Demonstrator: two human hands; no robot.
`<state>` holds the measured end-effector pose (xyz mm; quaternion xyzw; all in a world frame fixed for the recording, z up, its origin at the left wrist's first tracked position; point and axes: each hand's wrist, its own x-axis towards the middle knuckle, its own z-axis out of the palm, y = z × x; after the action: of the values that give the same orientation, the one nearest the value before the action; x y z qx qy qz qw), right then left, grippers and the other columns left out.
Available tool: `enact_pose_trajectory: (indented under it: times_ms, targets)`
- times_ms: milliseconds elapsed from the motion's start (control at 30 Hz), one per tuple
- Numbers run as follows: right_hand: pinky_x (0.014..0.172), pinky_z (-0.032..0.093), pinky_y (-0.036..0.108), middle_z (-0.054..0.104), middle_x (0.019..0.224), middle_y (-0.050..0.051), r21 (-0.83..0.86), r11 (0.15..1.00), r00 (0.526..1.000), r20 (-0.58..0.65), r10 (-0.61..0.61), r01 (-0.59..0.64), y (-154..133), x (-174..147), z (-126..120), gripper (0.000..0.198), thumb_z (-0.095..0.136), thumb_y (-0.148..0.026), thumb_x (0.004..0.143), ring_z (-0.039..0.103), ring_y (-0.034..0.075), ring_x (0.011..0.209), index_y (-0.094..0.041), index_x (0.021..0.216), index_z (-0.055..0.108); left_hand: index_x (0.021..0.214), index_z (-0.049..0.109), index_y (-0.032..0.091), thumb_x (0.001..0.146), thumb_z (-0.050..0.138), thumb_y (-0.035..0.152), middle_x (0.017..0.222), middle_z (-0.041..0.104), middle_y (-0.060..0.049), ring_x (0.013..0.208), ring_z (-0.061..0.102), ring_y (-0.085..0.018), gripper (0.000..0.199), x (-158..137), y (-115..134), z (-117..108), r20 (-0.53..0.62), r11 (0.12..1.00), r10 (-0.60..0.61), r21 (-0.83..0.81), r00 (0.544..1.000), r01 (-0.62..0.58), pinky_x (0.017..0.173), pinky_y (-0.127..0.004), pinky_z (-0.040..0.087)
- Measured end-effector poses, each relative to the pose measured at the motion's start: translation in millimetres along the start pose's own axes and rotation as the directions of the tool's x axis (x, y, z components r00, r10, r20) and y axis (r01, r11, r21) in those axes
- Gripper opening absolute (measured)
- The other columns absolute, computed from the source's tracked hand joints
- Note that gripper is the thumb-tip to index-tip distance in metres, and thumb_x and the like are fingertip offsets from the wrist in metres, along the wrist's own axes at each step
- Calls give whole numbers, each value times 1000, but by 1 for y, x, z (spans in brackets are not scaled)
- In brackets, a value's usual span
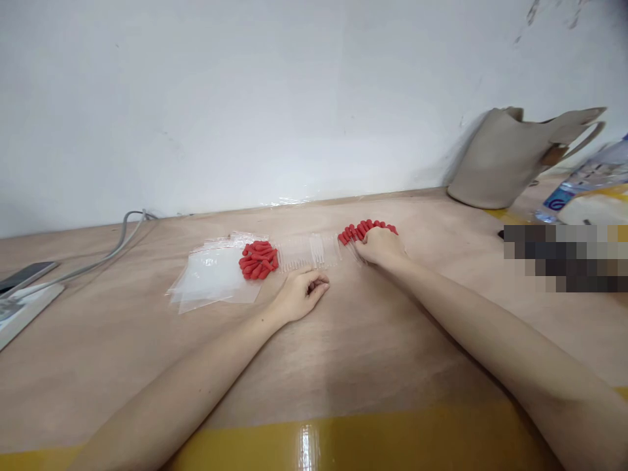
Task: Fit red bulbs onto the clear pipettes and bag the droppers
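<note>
Head view. Our left hand (303, 294) rests low on the surface (304, 366), fingers loosely curled, thumb close by; we cannot tell whether it pinches anything. Our right hand (380, 244) is bent down at the right-hand row of red pieces (360, 229), covering part of it; fingertips mostly hidden, grip unclear to us. Clear plastic bags (209, 278) lie overlapped at left, a red heap (258, 260) at their right edge. Thin clear pieces (314, 250) line up between heap and row. Beige bag (505, 157) leans by the wall, contents unseen; bottle (557, 199) beside it. Grey cable (120, 242), far left.
</note>
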<state>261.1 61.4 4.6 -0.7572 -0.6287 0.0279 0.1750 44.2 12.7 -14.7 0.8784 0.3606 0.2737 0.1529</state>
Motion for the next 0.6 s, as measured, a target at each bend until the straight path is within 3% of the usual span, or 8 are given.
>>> enact_pose_trajectory:
  times_ms: [133, 300, 433, 600]
  targets:
    - [65, 42, 33, 65, 82, 12, -15, 1000, 1000, 0, 25, -25, 0, 5, 4, 36, 44, -45, 79, 60, 25, 80, -16, 83, 66, 86, 63, 17, 84, 50, 21, 75, 55, -1, 64, 53, -11, 14, 0, 0, 0, 1, 1000, -8, -1, 1000, 8, 62, -23, 44]
    - [65, 42, 33, 65, 82, 11, -36, 998, 998, -37, -44, 43, -3, -2, 2, 40, 43, -50, 79, 60, 25, 80, -17, 80, 66, 86, 63, 17, 83, 51, 21, 75, 56, -1, 64, 54, -11, 13, 0, -1, 0, -2, 1000, -11, -2, 1000, 11, 62, -23, 45]
    - [65, 43, 32, 66, 83, 9, -16, 996, 996, -30, -83, 83, -17, -5, 5, 35, 44, -46, 80, 61, 23, 79, -19, 80, 67, 86, 63, 17, 83, 51, 21, 76, 57, -1, 65, 54, -11, 13, 0, -1, 1, -4, 1000, -12, -19, 1000, 12, 63, -23, 46]
    - [66, 44, 32, 66, 92, 16, -71, 995, 996, 58, -73, 77, -38, 4, 9, 31, 50, -35, 78, 62, 26, 86, -14, 95, 66, 85, 63, 17, 83, 51, 21, 76, 57, -2, 65, 54, -10, 13, 0, -1, 1, -1, 1000, -4, -24, 1000, 4, 62, -23, 46]
